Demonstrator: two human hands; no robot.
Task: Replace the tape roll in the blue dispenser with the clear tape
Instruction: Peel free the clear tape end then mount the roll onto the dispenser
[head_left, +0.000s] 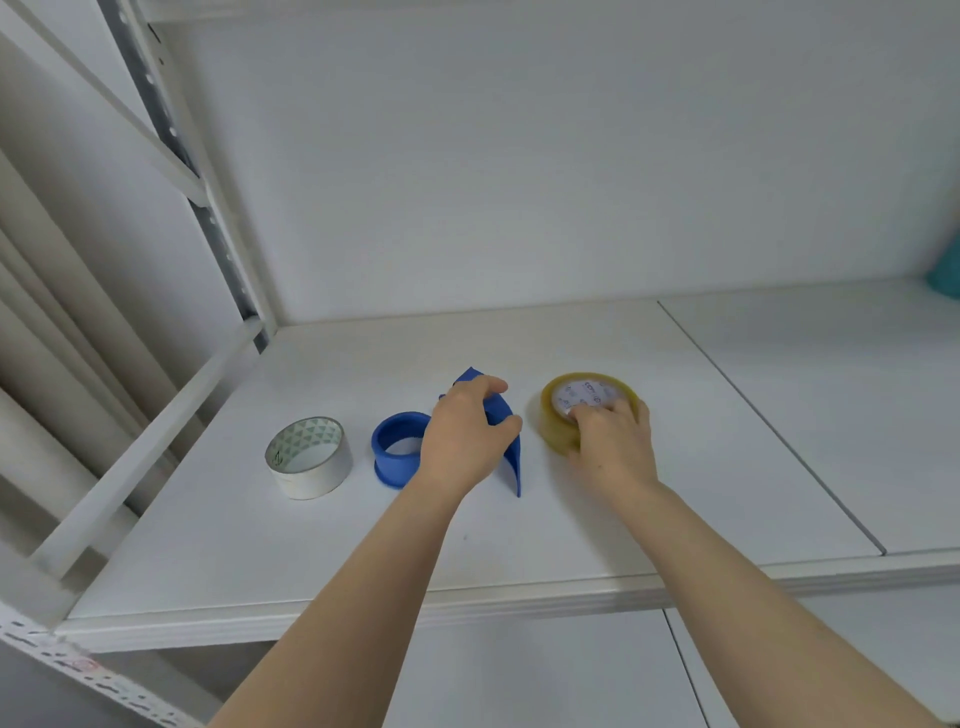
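Observation:
The blue dispenser lies on the white shelf, its round hub empty and its curved blade arm reaching right. My left hand grips that arm, thumb on one side and fingers over the top. The clear tape, a yellowish roll with a printed white core label, lies flat to the right. My right hand rests on it, fingers over its near edge and into the core. A white roll with a green-patterned inner core stands to the left of the dispenser, untouched.
A white wall closes the back of the shelf. A slotted metal upright and slanted white rails stand at the left. A seam divides the shelf boards at the right. A teal object peeks in at the far right edge.

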